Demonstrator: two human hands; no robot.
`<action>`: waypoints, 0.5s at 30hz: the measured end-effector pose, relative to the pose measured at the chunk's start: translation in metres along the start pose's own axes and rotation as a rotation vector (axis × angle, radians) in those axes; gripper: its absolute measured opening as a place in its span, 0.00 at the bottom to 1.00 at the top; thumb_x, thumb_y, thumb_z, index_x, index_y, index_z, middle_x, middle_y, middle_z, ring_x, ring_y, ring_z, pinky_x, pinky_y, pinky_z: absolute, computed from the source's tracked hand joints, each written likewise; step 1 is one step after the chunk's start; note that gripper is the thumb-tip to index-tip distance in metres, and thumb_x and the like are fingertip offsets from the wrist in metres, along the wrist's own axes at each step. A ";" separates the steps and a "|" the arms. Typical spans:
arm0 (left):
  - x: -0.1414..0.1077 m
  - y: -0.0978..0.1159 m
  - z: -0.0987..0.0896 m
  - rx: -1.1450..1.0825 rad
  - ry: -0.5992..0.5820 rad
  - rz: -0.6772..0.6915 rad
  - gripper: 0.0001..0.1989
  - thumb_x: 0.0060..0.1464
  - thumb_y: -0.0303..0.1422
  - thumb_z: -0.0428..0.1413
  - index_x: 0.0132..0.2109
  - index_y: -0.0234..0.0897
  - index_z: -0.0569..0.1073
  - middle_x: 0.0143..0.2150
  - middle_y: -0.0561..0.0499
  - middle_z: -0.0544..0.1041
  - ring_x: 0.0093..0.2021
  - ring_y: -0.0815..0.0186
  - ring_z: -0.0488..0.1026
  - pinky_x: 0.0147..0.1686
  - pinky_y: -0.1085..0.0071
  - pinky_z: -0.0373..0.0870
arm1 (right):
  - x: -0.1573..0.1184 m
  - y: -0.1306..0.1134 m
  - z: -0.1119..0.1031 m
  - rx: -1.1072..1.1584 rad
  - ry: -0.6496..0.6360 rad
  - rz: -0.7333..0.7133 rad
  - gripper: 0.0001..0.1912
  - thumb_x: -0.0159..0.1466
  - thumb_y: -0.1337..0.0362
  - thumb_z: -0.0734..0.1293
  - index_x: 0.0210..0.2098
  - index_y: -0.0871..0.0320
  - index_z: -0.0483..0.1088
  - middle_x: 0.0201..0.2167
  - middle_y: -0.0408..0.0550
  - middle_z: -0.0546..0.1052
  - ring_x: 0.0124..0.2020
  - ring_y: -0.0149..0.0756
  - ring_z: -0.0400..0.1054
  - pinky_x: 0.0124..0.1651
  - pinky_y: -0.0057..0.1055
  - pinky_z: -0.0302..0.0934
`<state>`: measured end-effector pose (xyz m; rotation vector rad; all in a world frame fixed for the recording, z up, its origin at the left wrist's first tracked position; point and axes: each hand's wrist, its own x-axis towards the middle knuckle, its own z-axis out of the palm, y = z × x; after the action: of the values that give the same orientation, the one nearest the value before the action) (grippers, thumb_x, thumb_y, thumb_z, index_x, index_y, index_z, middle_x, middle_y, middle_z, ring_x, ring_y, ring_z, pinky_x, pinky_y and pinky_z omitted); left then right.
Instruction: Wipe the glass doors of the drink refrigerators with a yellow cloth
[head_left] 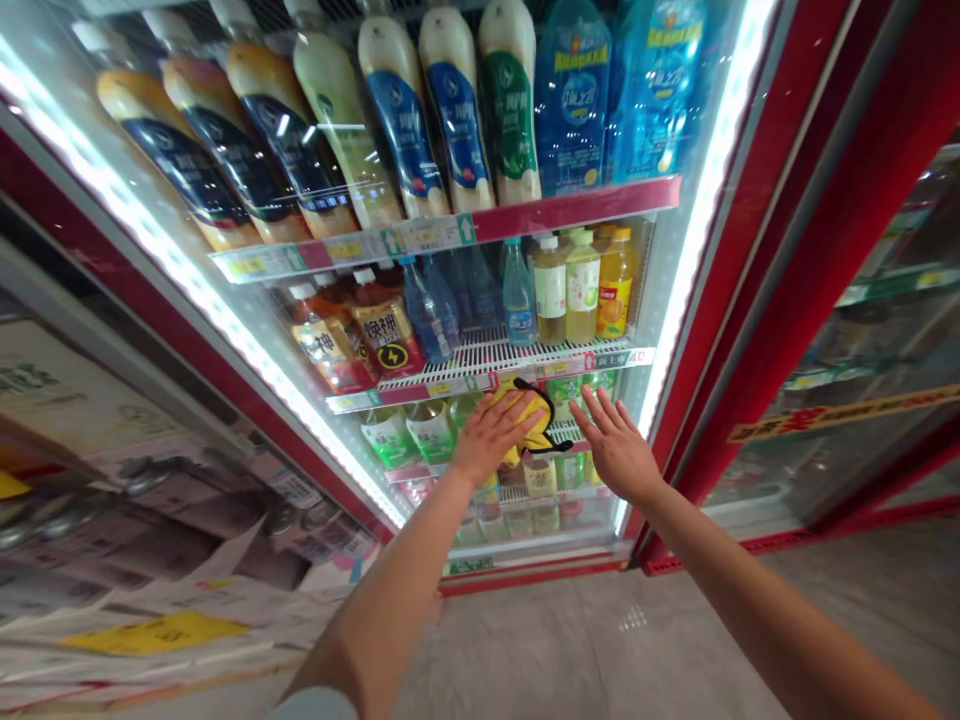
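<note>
My left hand [491, 437] lies over a yellow cleaning cloth [536, 420] with a black edge, holding it flat against the glass door of a drinks fridge. The cloth sticks out to the right of my fingers, and the part under my palm is hidden. My right hand [616, 448] is open to the right of the cloth, its fingers stretched out and holding nothing. It appears to rest on the glass near the door's right side. Through the glass, bottles with green labels [429, 432] show behind my left hand.
Large bottles [405, 110] line the top shelf, with smaller bottles [551, 290] on the shelf below. A red door frame [739, 300] borders another fridge at right. Boxed goods [180, 510] stand close at left. Grey tiles [555, 650] cover the floor.
</note>
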<state>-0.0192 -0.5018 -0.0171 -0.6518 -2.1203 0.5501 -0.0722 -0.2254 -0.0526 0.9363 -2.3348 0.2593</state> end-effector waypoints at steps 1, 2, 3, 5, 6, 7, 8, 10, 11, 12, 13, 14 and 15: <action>-0.010 -0.003 -0.002 0.014 0.009 -0.062 0.32 0.63 0.22 0.53 0.70 0.52 0.63 0.74 0.56 0.63 0.75 0.62 0.53 0.76 0.56 0.43 | 0.000 -0.001 0.001 -0.020 -0.003 0.007 0.47 0.65 0.77 0.60 0.77 0.50 0.35 0.77 0.50 0.37 0.77 0.51 0.39 0.73 0.55 0.51; -0.023 -0.004 -0.003 0.021 0.010 -0.120 0.32 0.63 0.22 0.53 0.70 0.51 0.64 0.73 0.55 0.64 0.75 0.61 0.54 0.76 0.55 0.44 | 0.000 -0.003 0.002 -0.036 -0.006 0.014 0.47 0.65 0.77 0.60 0.77 0.50 0.34 0.77 0.50 0.37 0.76 0.51 0.40 0.72 0.55 0.52; -0.035 -0.003 -0.003 0.018 0.005 -0.158 0.32 0.63 0.21 0.53 0.70 0.50 0.64 0.72 0.53 0.66 0.74 0.60 0.56 0.75 0.54 0.45 | -0.001 -0.003 0.003 -0.049 -0.008 0.020 0.48 0.65 0.77 0.60 0.77 0.50 0.33 0.77 0.50 0.37 0.76 0.52 0.41 0.72 0.55 0.53; -0.054 0.002 -0.002 -0.005 -0.011 -0.160 0.32 0.63 0.20 0.52 0.69 0.50 0.65 0.70 0.51 0.69 0.73 0.60 0.60 0.75 0.54 0.49 | -0.002 -0.005 0.005 -0.062 -0.006 0.027 0.48 0.66 0.76 0.59 0.76 0.50 0.29 0.77 0.50 0.36 0.76 0.52 0.42 0.71 0.54 0.54; -0.057 0.004 -0.001 -0.025 -0.023 -0.130 0.31 0.63 0.20 0.52 0.69 0.51 0.66 0.70 0.51 0.69 0.72 0.61 0.62 0.74 0.54 0.50 | -0.003 -0.006 0.005 -0.066 -0.001 0.028 0.48 0.67 0.75 0.59 0.76 0.49 0.28 0.77 0.50 0.36 0.76 0.52 0.43 0.71 0.55 0.54; -0.056 0.005 -0.001 -0.050 -0.035 -0.086 0.31 0.63 0.21 0.53 0.68 0.51 0.66 0.69 0.52 0.70 0.71 0.62 0.63 0.74 0.55 0.51 | -0.003 -0.006 0.004 -0.071 0.004 0.029 0.48 0.67 0.75 0.59 0.76 0.48 0.26 0.77 0.49 0.36 0.76 0.52 0.44 0.71 0.55 0.55; -0.052 0.004 -0.001 -0.076 -0.046 -0.036 0.30 0.63 0.21 0.53 0.68 0.51 0.67 0.69 0.53 0.70 0.71 0.63 0.63 0.74 0.57 0.52 | -0.004 -0.007 0.003 -0.076 0.010 0.029 0.48 0.67 0.75 0.59 0.75 0.47 0.25 0.77 0.49 0.36 0.76 0.51 0.44 0.70 0.55 0.56; -0.039 -0.002 -0.004 -0.121 -0.054 0.040 0.29 0.64 0.22 0.53 0.68 0.50 0.67 0.70 0.54 0.68 0.72 0.65 0.61 0.74 0.59 0.52 | -0.004 -0.008 0.002 -0.087 0.018 0.029 0.49 0.67 0.75 0.59 0.75 0.46 0.23 0.77 0.48 0.36 0.76 0.51 0.44 0.70 0.54 0.57; -0.034 -0.008 -0.007 -0.135 -0.051 0.045 0.30 0.64 0.22 0.53 0.68 0.51 0.66 0.71 0.55 0.68 0.72 0.65 0.60 0.74 0.59 0.52 | -0.004 -0.009 0.001 -0.092 0.022 0.033 0.49 0.67 0.75 0.59 0.75 0.46 0.22 0.77 0.48 0.36 0.76 0.51 0.45 0.69 0.54 0.58; -0.033 -0.013 -0.010 -0.142 -0.047 0.028 0.31 0.64 0.22 0.53 0.69 0.52 0.65 0.71 0.55 0.67 0.73 0.65 0.59 0.74 0.59 0.51 | -0.005 -0.010 0.001 -0.096 0.024 0.038 0.49 0.68 0.74 0.59 0.75 0.46 0.22 0.77 0.48 0.37 0.76 0.51 0.45 0.69 0.54 0.58; -0.037 -0.018 -0.014 -0.142 -0.045 -0.010 0.32 0.64 0.21 0.53 0.70 0.52 0.64 0.71 0.54 0.67 0.73 0.65 0.58 0.74 0.59 0.51 | -0.005 -0.011 0.001 -0.098 0.026 0.046 0.49 0.68 0.74 0.59 0.75 0.46 0.22 0.77 0.47 0.37 0.76 0.51 0.45 0.69 0.54 0.59; -0.044 -0.022 -0.018 -0.133 -0.043 -0.062 0.32 0.63 0.21 0.52 0.70 0.52 0.64 0.71 0.53 0.67 0.74 0.64 0.57 0.74 0.58 0.51 | -0.006 -0.013 0.001 -0.098 0.028 0.058 0.48 0.68 0.74 0.59 0.75 0.46 0.23 0.77 0.48 0.38 0.76 0.51 0.45 0.69 0.54 0.58; -0.054 -0.025 -0.021 -0.118 -0.040 -0.117 0.33 0.63 0.20 0.52 0.70 0.51 0.64 0.71 0.52 0.67 0.74 0.63 0.57 0.74 0.56 0.50 | -0.006 -0.016 0.001 -0.096 0.034 0.072 0.48 0.68 0.74 0.59 0.75 0.47 0.24 0.77 0.49 0.38 0.76 0.52 0.45 0.68 0.55 0.58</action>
<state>0.0194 -0.5508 -0.0228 -0.5816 -2.2253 0.3788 -0.0584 -0.2340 -0.0581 0.7963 -2.3306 0.1894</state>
